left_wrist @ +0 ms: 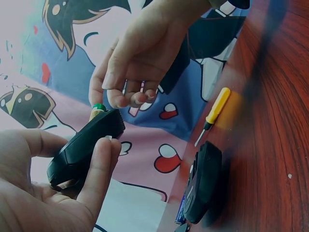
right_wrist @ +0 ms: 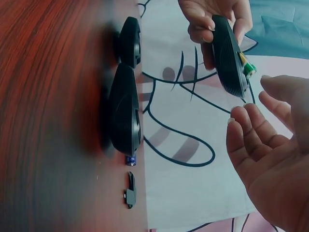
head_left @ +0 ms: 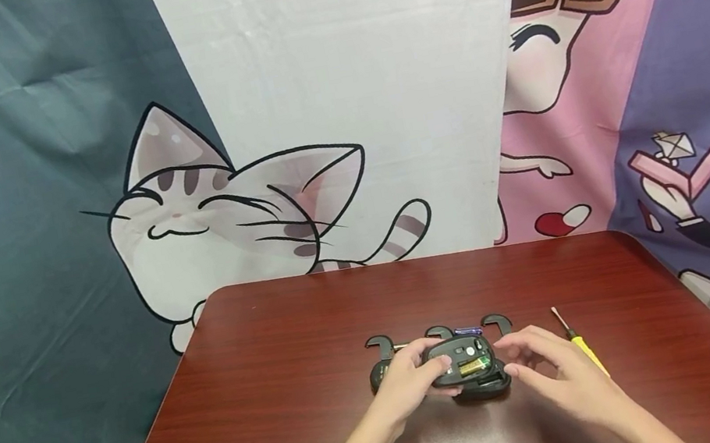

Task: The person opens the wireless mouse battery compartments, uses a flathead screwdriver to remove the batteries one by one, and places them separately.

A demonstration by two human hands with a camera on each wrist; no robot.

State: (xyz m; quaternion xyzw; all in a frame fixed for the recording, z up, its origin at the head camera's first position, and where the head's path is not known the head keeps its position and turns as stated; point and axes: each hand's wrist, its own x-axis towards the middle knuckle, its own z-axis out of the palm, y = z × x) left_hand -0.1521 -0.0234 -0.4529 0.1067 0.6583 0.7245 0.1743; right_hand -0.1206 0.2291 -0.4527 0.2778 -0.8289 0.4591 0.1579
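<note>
My left hand [head_left: 407, 386] grips a black computer mouse [head_left: 441, 353], thumb on one side and fingers on the other. Its underside faces up with the battery compartment uncovered. A green-and-gold battery [head_left: 475, 366] lies there; in the right wrist view the green end of that battery [right_wrist: 249, 69] sticks up out of the mouse. Just right of the mouse, my right hand [head_left: 563, 371] has its fingers loosely bent and apart, holding nothing. Below the held mouse, a second black mouse [head_left: 486, 390] rests on the table, and a third mouse [right_wrist: 129, 43] lies beyond it.
Black curved cover pieces [head_left: 497, 322] lie in a row behind the mice on the brown table [head_left: 271, 394]. Near them is a blue battery [head_left: 468, 331]. A yellow-handled screwdriver [head_left: 586, 352] lies to the right. A printed cloth [head_left: 354, 55] hangs behind the table.
</note>
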